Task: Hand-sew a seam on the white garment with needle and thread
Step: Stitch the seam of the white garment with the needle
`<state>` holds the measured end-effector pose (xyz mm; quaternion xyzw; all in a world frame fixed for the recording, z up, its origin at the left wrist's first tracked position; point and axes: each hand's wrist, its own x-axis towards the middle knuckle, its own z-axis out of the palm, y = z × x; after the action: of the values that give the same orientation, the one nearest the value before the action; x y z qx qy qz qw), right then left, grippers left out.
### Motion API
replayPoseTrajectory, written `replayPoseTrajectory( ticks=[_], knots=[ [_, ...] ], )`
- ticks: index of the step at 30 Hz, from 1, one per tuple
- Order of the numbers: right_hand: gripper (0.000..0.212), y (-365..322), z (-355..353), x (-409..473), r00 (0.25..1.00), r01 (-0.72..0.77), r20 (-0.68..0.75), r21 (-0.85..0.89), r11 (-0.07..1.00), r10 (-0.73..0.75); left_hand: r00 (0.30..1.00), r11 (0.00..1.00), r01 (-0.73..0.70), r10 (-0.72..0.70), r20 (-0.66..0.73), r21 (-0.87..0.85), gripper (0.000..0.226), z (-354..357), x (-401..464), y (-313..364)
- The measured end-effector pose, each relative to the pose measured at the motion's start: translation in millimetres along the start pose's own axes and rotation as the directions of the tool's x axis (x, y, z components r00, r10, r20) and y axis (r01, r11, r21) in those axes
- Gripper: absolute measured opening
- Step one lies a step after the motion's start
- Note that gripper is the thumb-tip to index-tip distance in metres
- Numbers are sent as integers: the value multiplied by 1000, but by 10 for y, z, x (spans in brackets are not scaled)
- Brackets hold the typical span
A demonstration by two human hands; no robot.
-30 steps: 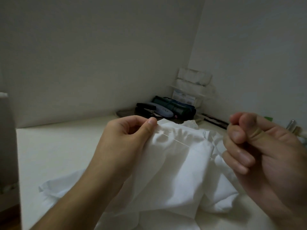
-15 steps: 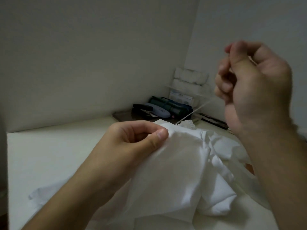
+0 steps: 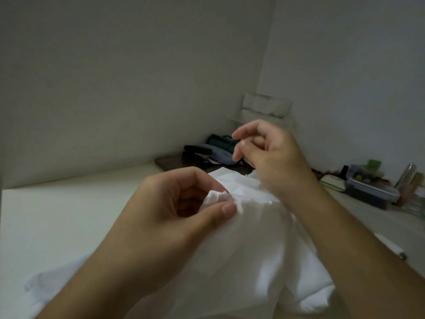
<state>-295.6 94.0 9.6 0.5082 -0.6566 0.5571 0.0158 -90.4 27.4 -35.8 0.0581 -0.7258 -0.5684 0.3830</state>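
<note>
1. I am seeing the white garment (image 3: 241, 254) lying bunched on the pale table (image 3: 69, 217), spreading beneath and between both hands.
2. The left hand (image 3: 174, 217) is pinching a gathered fold of the garment between thumb and curled fingers, palm turned inward.
3. The right hand (image 3: 269, 155) is hovering just above the garment's far edge, wrist over the cloth, fingers loosely curled, thumb and forefinger drawn close.
4. I cannot tell whether it is pinching a needle or thread; neither is discernible.

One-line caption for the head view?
Left hand pinches a bunched fold of the white garment while the right hand hovers above it, fingers curled.
</note>
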Motion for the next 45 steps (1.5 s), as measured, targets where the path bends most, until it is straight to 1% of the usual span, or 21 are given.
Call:
replayPoseTrajectory(
  ticks=[1, 3, 6, 8, 10, 13, 16, 20, 25, 28, 31, 35, 39, 41, 45],
  knots=[
    [20, 2, -16, -28, 999, 8, 54, 0, 1000, -8, 1000, 999, -22, 22, -14, 23, 12, -6, 3, -9],
    [17, -82, -80, -81, 993, 63, 104, 11, 998, -64, 998, 997, -54, 56, -43, 48, 11, -24, -1, -7],
    [13, -263, -191, -141, 971, 170, 157, 88, 982, -182, 995, 998, -61, 62, -75, 10, 11, -36, -9, 11],
    [12, -347, -242, -206, 950, 198, 218, 132, 971, -223, 995, 998, -58, 56, -81, -23, 12, -34, -5, 11],
    [9, -383, -259, -282, 934, 229, 263, 85, 970, -243, 995, 997, -67, 64, -75, -40, 12, -31, 1, 0],
    [9, -380, -255, -353, 925, 271, 280, -21, 962, -255, 993, 995, -95, 93, -77, -24, 10, -31, 4, -22],
    [11, -397, -241, -371, 911, 289, 313, -17, 957, -270, 987, 990, -138, 139, -80, 14, 9, -32, 6, -44],
    [12, -391, -284, -384, 917, 250, 325, -20, 968, -230, 976, 980, -193, 196, -90, 44, 7, -41, 16, -57],
    [11, -409, -365, -398, 908, 135, 390, 76, 988, -154, 966, 972, -229, 233, -110, 53, 6, -26, 11, -67],
    [10, -431, -381, -406, 895, 59, 428, 155, 986, -121, 964, 971, -229, 236, -120, 68, 6, -24, 15, -75],
    [9, -443, -394, -418, 881, -11, 466, 194, 981, -82, 961, 970, -233, 241, -134, 74, 5, -22, 19, -79],
    [6, -457, -389, -430, 867, -53, 497, 169, 984, -38, 949, 958, -262, 277, -151, 114, 4, -11, 20, -72],
    [12, -474, -391, -433, 867, -68, 498, 107, 992, 6, 943, 954, -275, 291, -163, 118, 5, -5, 11, -61],
    [11, -479, -373, -439, 862, -65, 506, 85, 994, 13, 942, 953, -277, 294, -160, 120, 6, -7, 9, -59],
    [8, -480, -361, -438, 858, -73, 514, 104, 992, 10, 943, 954, -274, 291, -159, 120, 7, -7, 15, -57]
  ],
)
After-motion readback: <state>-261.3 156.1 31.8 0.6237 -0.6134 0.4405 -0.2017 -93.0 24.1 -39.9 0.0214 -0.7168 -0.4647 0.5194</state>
